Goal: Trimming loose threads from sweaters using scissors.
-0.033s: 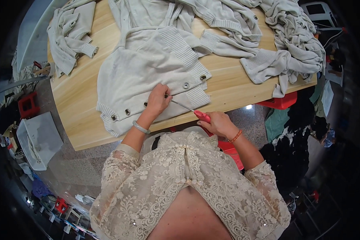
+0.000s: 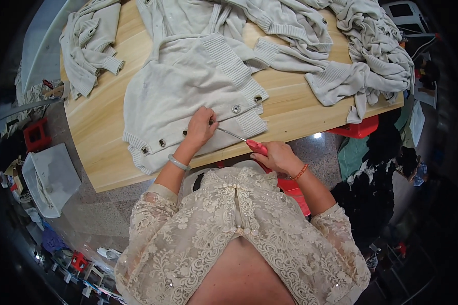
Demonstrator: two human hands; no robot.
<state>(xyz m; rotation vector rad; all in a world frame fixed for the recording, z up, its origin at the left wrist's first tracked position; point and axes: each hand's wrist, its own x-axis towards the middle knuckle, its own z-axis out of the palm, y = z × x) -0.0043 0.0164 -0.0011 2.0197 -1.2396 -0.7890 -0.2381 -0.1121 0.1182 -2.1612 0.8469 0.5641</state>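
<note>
Cardigan: the pale knit cardigan (image 2: pixel 173 89) lay spread at the near edge of the wooden table (image 2: pixel 94 147), ribbed hem to the left, button band running along the near side.
Left hand: the left hand (image 2: pixel 202 125) rested on the button band, fingers bent and drawn close together; whether they pinched the cloth or the tool's end, could not tell.
Right hand: the right hand (image 2: pixel 277 156) was clamped around the handle of the red-handled tool (image 2: pixel 257 147), just off the table's near edge.
Tool: its thin metal shaft slanted up and left, over the cloth, to the left fingers.
Buttons: one metal button (image 2: pixel 236 109) showed clearly right of the left hand; darker ones sat along the band on both sides.
Tabletop: a smaller bundle of knitwear (image 2: pixel 94 46) lay at far left; a crumpled heap (image 2: pixel 374 46) filled the right end, its sleeves trailing toward the cardigan and crowding that side.
Floor: a white bin (image 2: pixel 51 183) and a red stool (image 2: pixel 37 134) stood left; a red tub (image 2: pixel 359 128) sat partly beneath the table's right edge, near dark cloth (image 2: pixel 366 203).
Hidden: the tool's tip and part of the band, behind the left fingers.
Hard to read: where the cardigan's far end met the other garments; the dim clutter at the rim.
</note>
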